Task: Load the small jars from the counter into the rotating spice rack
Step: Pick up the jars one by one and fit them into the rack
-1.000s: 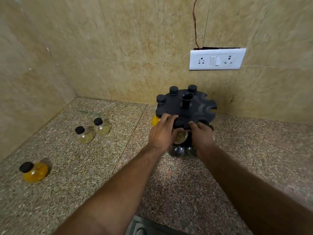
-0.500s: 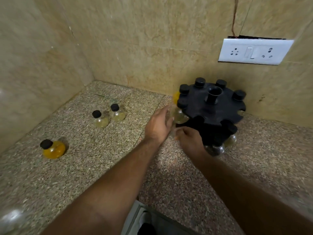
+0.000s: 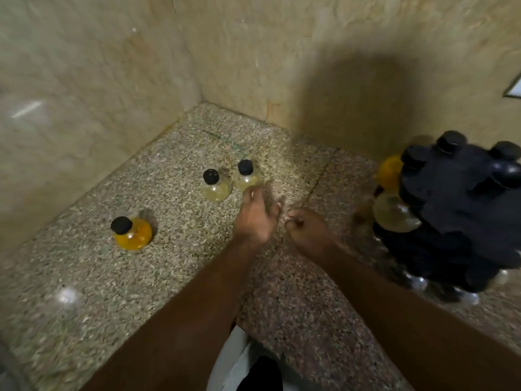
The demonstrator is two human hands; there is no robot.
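Observation:
The black rotating spice rack point(image 3: 462, 221) stands at the right edge with several black-capped jars hung in its slots. Three small round jars remain on the counter: two pale ones, left point(image 3: 214, 186) and right point(image 3: 246, 176), and a yellow-filled one point(image 3: 131, 233) nearer the left. My left hand point(image 3: 258, 217) hovers open just in front of the right pale jar, fingers spread, holding nothing. My right hand point(image 3: 307, 228) sits beside it with fingers curled in and nothing visible inside. The picture is motion-blurred.
The speckled granite counter point(image 3: 169, 277) ends in a corner of beige tiled walls point(image 3: 93, 88) behind the jars. A corner of a white wall socket point(image 3: 514, 90) shows at the far right. White cloth point(image 3: 236, 359) lies below the counter's front edge.
Both hands left the rack and swung left toward the loose jars; my left hand now nears the pale pair. The view panned left, pushing the rack to the right edge.

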